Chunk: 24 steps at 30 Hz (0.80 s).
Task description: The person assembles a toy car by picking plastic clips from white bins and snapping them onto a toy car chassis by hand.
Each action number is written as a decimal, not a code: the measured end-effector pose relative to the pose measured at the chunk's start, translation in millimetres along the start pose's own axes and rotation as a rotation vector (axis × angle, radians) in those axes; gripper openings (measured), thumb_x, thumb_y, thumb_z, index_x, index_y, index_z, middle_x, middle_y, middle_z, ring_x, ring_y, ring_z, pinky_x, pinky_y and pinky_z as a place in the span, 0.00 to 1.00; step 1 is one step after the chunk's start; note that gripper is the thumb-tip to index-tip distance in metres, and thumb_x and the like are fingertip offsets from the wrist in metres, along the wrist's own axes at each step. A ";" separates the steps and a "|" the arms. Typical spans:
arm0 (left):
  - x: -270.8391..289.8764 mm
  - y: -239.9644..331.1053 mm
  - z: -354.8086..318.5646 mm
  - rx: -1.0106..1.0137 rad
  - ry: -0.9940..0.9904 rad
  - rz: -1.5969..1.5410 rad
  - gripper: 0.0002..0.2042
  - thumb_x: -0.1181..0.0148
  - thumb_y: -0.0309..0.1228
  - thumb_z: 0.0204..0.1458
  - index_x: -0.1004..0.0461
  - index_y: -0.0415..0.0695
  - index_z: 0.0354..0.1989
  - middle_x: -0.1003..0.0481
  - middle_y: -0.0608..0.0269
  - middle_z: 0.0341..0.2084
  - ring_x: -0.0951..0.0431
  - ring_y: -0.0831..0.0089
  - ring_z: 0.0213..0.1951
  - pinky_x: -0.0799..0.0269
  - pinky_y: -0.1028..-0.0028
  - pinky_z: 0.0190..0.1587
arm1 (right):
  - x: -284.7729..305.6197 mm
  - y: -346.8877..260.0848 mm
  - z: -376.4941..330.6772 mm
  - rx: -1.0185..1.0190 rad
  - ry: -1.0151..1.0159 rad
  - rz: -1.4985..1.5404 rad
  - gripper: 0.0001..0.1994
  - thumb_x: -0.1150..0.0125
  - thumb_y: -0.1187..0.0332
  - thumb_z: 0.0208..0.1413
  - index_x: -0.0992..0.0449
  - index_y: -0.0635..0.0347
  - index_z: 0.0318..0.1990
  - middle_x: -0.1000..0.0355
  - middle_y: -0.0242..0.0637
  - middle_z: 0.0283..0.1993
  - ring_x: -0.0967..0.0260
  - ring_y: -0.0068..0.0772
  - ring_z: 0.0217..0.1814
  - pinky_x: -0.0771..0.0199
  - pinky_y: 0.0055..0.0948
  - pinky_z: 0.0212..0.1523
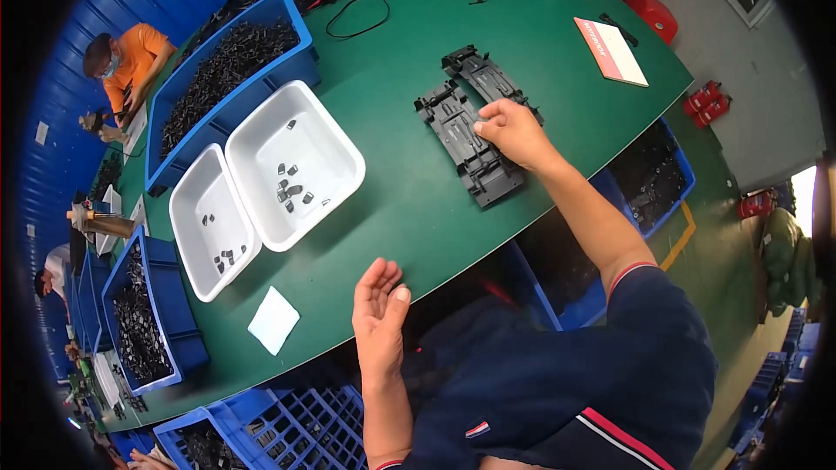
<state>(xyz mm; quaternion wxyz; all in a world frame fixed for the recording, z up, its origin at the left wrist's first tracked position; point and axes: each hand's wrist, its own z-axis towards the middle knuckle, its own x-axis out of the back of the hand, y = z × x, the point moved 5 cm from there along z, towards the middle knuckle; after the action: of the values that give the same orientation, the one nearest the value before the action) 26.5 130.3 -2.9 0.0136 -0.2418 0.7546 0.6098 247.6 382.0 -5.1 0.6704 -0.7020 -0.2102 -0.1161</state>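
Observation:
Two long black moulded plastic parts lie side by side on the green table, with ribs and clips along their upper faces. Over the gap between them is my right hand, its thumb and fingers curled toward each other in a loose pinch. Whatever sits between those fingertips is too small or hidden to make out. My left hand hovers at the table's near edge, palm turned inward, fingers slightly bent and thumb apart, holding nothing visible. Left of it lies a white square cloth or paper.
Two white trays hold several small dark pieces. Blue bins of black parts stand left of them, and a blue crate is below the edge. A notebook lies far right. A person in orange works at far left.

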 end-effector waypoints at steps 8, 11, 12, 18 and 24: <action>20.5 -4.4 -19.5 -0.003 0.069 -0.012 0.27 0.41 0.24 0.53 0.42 0.34 0.61 0.35 0.52 0.55 0.35 0.65 0.58 0.41 0.68 0.60 | -8.2 -47.3 -19.5 0.483 0.240 -0.641 0.16 0.35 0.60 0.48 0.27 0.62 0.38 0.28 0.44 0.36 0.29 0.46 0.38 0.29 0.42 0.39; 21.5 -4.2 -25.5 -0.013 0.072 -0.023 0.27 0.41 0.24 0.52 0.41 0.34 0.60 0.35 0.52 0.55 0.35 0.65 0.57 0.40 0.68 0.60 | -28.6 -64.7 -32.6 0.625 0.153 -0.633 0.14 0.33 0.62 0.45 0.28 0.63 0.33 0.31 0.45 0.36 0.32 0.48 0.43 0.29 0.42 0.42; 22.3 -2.8 -27.8 -0.016 0.060 -0.030 0.27 0.40 0.24 0.52 0.41 0.34 0.60 0.34 0.53 0.54 0.34 0.66 0.57 0.40 0.69 0.60 | -30.9 -65.0 -31.6 0.630 0.152 -0.632 0.14 0.33 0.62 0.45 0.28 0.63 0.33 0.31 0.45 0.36 0.32 0.48 0.43 0.29 0.42 0.42; 43.5 -0.5 -42.9 -0.041 0.093 -0.081 0.26 0.40 0.25 0.53 0.39 0.34 0.59 0.33 0.54 0.53 0.34 0.67 0.57 0.39 0.71 0.59 | -36.4 -50.2 -6.4 0.510 0.125 -0.848 0.14 0.31 0.63 0.42 0.26 0.64 0.32 0.30 0.47 0.37 0.32 0.49 0.44 0.29 0.43 0.45; 64.2 0.7 -56.5 -0.096 0.139 -0.116 0.23 0.42 0.22 0.52 0.37 0.33 0.57 0.31 0.53 0.51 0.30 0.66 0.54 0.35 0.69 0.58 | -24.9 -65.0 -2.7 0.532 0.231 -1.064 0.14 0.33 0.62 0.45 0.25 0.63 0.32 0.28 0.45 0.36 0.29 0.48 0.40 0.28 0.42 0.38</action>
<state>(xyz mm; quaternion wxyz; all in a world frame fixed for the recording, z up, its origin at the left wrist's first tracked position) -15.0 55.6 -8.1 -0.0151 -0.3275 0.7084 0.6250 196.6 376.7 42.0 0.6916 -0.2916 -0.4800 -0.4541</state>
